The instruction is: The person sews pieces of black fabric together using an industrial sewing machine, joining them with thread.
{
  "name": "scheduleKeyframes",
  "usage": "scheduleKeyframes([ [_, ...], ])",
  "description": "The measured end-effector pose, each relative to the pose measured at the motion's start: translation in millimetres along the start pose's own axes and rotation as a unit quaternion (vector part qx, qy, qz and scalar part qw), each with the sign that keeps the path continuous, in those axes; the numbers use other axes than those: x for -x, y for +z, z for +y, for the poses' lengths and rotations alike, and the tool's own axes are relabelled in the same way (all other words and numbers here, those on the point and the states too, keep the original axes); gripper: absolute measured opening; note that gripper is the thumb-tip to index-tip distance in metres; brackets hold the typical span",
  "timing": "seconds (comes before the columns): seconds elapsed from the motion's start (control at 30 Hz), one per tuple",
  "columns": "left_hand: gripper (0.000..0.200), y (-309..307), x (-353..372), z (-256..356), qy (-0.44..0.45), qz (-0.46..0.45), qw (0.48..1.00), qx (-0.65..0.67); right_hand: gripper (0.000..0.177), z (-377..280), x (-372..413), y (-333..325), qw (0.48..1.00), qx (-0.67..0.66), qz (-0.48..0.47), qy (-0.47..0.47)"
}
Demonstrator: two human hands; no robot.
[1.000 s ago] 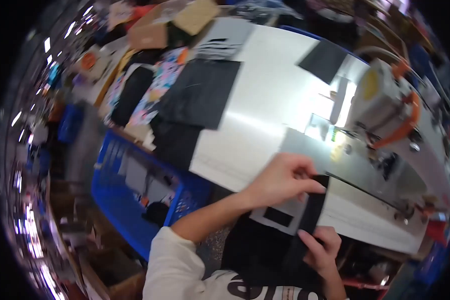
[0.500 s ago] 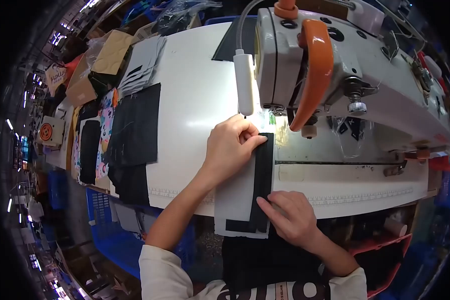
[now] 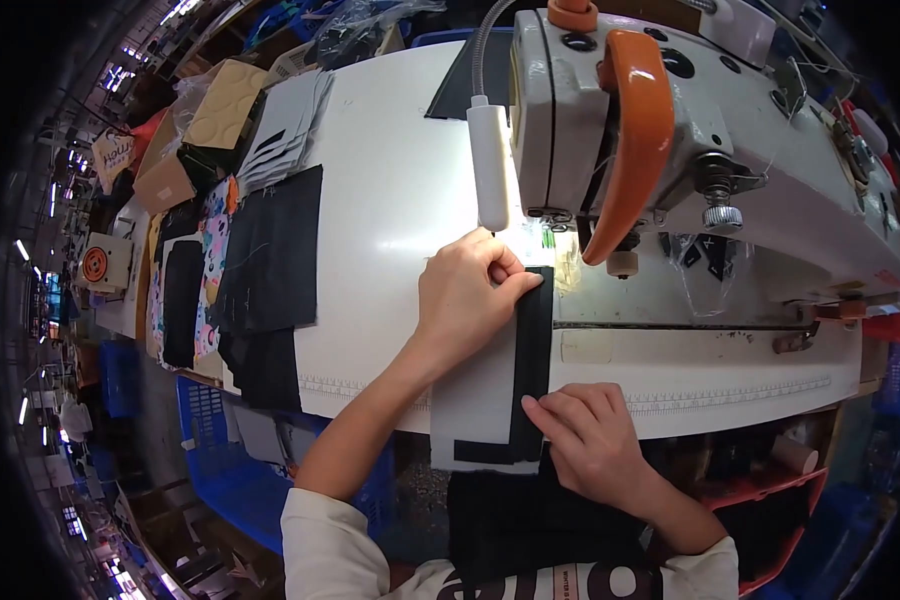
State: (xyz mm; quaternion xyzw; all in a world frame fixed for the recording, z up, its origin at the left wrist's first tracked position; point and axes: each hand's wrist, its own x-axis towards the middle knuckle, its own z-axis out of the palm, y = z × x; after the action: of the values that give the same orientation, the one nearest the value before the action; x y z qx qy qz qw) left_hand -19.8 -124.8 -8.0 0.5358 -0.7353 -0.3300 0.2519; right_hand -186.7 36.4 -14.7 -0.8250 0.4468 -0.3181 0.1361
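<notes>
Strip (image 3: 531, 360) across tabletop (image 3: 375, 215) (distant lights (image 3: 181, 10), perhaps)

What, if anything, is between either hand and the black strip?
Nothing visible. The left hand has thumb and finger at the far end of the black strip; the right hand touches its edge nearer the body. The light grey panel lies beneath the strip, so it isn't in the way.

The left hand (image 3: 467, 297) partly hides the grey sheet (image 3: 478, 402).
</notes>
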Motion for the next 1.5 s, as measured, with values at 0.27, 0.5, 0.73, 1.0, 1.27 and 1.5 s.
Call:
scheduleKeyframes([
  [0.27, 0.017, -3, 4, -10, 0.029, 0.059, 0.996, -0.051, 0.037, 13, -35, -14, 0.999, 0.018, -0.026, -0.028],
  [0.5, 0.015, -159, -18, -117, -0.001, 0.348, 0.881, -0.320, 0.041, 21, -29, -9, 0.999, 0.000, -0.038, -0.016],
  [0.73, 0.040, -231, -4, -186, -0.213, 0.260, 0.919, -0.206, 0.041, 21, -29, -10, 0.999, 0.009, -0.044, -0.024],
  [1.0, 0.048, -192, 86, -32, -0.117, 0.229, 0.914, 0.314, 0.038, 29, -27, -17, 0.998, -0.026, -0.052, -0.011],
  [1.27, 0.042, -47, 102, 10, -0.204, 0.052, 0.870, 0.445, 0.031, 34, -20, -17, 0.998, -0.040, -0.056, -0.009],
  [1.5, 0.039, -30, 92, -5, -0.179, 0.065, 0.917, 0.350, 0.027, 33, -21, -22, 0.997, -0.057, -0.049, 0.015],
])
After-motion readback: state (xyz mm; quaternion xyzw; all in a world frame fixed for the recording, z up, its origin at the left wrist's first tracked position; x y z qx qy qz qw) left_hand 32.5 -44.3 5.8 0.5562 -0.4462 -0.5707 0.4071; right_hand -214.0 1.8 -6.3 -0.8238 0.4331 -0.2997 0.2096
